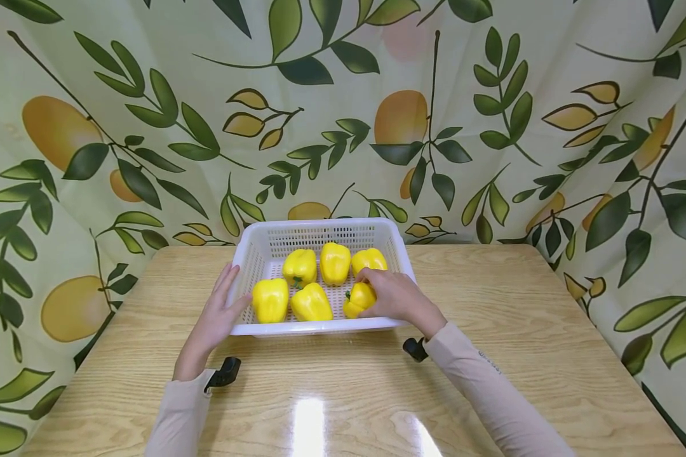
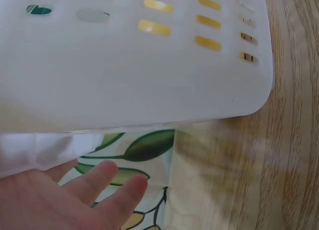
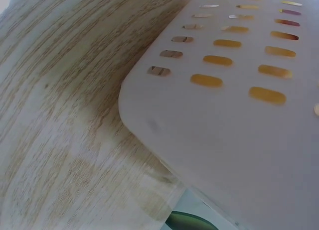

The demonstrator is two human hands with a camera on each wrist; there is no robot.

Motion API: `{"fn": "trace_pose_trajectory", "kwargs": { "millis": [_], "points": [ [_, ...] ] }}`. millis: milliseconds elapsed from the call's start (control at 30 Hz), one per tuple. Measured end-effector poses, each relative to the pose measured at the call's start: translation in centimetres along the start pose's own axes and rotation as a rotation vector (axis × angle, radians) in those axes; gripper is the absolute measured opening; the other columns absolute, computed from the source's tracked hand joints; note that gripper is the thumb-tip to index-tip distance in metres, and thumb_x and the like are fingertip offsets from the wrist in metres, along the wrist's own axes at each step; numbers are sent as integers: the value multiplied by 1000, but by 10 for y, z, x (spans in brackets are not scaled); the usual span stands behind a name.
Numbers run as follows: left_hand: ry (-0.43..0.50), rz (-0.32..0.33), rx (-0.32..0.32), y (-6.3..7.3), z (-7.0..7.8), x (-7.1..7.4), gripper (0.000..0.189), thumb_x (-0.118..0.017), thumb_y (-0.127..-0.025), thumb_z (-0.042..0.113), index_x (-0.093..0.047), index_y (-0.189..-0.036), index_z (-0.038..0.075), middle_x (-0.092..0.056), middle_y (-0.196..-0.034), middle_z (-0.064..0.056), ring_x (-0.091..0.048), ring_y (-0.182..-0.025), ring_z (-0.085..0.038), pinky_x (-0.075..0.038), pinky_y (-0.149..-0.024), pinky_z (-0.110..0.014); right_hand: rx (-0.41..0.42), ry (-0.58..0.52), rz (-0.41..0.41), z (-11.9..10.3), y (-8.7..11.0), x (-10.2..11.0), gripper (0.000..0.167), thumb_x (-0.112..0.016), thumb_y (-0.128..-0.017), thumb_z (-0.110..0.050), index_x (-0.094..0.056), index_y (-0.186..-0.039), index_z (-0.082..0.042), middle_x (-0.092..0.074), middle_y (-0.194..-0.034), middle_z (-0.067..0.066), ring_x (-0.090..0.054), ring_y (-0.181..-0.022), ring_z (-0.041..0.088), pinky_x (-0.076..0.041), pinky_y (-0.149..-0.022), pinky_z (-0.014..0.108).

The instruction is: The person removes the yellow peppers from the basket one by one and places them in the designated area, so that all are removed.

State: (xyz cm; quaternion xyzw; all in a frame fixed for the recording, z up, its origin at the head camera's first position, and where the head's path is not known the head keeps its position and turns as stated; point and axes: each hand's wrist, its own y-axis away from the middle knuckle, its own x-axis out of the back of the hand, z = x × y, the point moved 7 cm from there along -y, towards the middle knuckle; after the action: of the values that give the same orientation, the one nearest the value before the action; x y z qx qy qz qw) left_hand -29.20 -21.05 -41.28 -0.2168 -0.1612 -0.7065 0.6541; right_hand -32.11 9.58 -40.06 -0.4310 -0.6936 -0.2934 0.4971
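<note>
On the wooden table [image 1: 491, 355] stands the white basket [image 1: 320, 327], with six yellow peppers inside. The left hand [image 1: 217, 317] rests with straight fingers on its left rim. The right hand [image 1: 397, 295] curls around the front-right pepper [image 1: 357, 299] (probably placing or picking it); the next move needs a steady grasp.

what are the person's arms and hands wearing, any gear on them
Both hands are bare: the left hand and the right hand wear no gloves or rings that show. Each arm is covered by a long, snug pale beige sleeve. A small black device sits at the left wrist, and another at the right.
</note>
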Motion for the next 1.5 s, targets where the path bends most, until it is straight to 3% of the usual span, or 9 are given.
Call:
{"fn": "trace_pose_trajectory", "kwargs": {
  "millis": [233,700,1100,1500],
  "points": [
    [24,14,-27,0,2,0,70,-52,-100,10,-13,-159,3,5,-168,-12,-9,-151,-49,-19,-114,-71,-3,-10,7,0,1,1,67,-88,-70,-44,-61,-123,-15,-68,-121,2,-61,-97,16,-53,-84,38],
    [2,26,-18,0,2,0,68,-49,-101,11,-14,-159,4,3,-168,-12,-12,-150,-50,-22,-113,-71,-1,-70,62,-1,4,6,75,-89,-68,-44,-58,-130,-15,-61,-128,4,-61,-105,19,-54,-92,43],
    [3,20,-13,1,3,1,69,-51,-101,14,-14,-159,4,3,-168,-13,-10,-151,-49,-18,-114,-72,17,-105,202,-1,9,15,74,-88,-69,-39,-56,-132,-14,-57,-135,7,-62,-111,25,-55,-94,46],
    [13,22,-1,0,1,0,68,-49,-101,12,-13,-159,6,4,-169,-10,-10,-151,-49,-23,-112,-71,18,-209,319,2,15,22,75,-89,-70,-37,-56,-132,-12,-56,-137,7,-60,-116,26,-55,-97,46]
  ]
}}
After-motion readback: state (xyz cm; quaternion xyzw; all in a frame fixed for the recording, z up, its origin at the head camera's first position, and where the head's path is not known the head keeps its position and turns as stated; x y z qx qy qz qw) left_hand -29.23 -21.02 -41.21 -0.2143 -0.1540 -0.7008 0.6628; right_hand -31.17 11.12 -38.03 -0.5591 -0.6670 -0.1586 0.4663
